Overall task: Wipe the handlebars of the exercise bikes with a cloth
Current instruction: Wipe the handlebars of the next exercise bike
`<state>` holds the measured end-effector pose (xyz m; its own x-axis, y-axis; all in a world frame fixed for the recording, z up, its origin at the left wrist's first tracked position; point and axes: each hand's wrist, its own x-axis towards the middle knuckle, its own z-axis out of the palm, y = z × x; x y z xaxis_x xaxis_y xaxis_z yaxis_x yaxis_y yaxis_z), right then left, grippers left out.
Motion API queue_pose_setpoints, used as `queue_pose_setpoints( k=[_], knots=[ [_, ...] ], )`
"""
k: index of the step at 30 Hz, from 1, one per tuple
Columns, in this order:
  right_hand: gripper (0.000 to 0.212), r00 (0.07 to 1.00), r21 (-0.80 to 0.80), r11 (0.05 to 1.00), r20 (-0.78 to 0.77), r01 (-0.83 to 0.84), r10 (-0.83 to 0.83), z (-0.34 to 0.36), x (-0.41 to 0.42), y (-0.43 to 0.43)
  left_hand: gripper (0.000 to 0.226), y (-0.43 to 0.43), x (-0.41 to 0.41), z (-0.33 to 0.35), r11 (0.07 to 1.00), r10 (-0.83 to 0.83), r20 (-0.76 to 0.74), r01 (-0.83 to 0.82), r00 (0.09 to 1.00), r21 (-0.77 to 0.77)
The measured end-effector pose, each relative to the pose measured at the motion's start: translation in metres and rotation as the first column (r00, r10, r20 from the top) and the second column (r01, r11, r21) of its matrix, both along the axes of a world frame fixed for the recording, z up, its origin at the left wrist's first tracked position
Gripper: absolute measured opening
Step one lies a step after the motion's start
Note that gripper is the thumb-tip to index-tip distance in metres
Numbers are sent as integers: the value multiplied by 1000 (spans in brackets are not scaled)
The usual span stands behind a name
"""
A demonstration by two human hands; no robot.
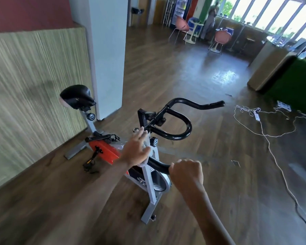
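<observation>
While right grip (185,172) curls round handlebar (188,127), left grip (136,149) (fingers spread) presses cloth (146,145) w/ palm.

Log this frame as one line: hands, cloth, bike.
left hand: flat, pressing cloth on handlebar | right hand: grips near handlebar end | bike: upright on floor

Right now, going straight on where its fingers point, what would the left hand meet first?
Probably the black handlebar at its centre clamp; the left hand points its fingers there, almost touching, though depth is unclear.
</observation>
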<state>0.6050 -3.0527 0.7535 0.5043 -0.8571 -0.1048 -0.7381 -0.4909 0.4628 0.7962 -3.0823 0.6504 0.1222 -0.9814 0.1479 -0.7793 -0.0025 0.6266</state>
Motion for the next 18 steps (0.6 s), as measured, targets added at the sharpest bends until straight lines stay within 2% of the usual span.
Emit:
queue_pose_setpoints(
  k=[2,4,5,8,10,12,14,18],
  knots=[
    [21,999,35,999,22,22,-23,-3,-2,4,61,-8,8,0,1000,1,-149,-1,989,1],
    [21,999,-23,999,32,24,-23,-17,-6,4,60,-4,4,-11,993,34,-261,-61,965,-99],
    [25,996,-44,998,81,38,-34,-21,-6,3,60,-1,-1,-22,980,54,-266,-102,962,-173],
    [18,996,8,998,68,56,-56,-21,1,5,58,5,-13,-49,908,116,-264,-210,957,-363],
    [25,996,-87,996,87,25,-17,-34,9,2,55,3,-19,-56,852,102,-295,-236,950,-467],
    [21,992,-140,989,123,48,-31,-44,15,5,51,-2,-24,-64,757,49,-297,-230,954,-611],
    [21,967,-227,974,248,-1,59,-63,15,3,49,-10,-28,-76,624,22,-265,-221,964,-750],
    [27,951,-477,877,239,-61,196,-82,6,2,49,-28,-30,-93,391,-50,-282,-241,958,-888]
  ],
)
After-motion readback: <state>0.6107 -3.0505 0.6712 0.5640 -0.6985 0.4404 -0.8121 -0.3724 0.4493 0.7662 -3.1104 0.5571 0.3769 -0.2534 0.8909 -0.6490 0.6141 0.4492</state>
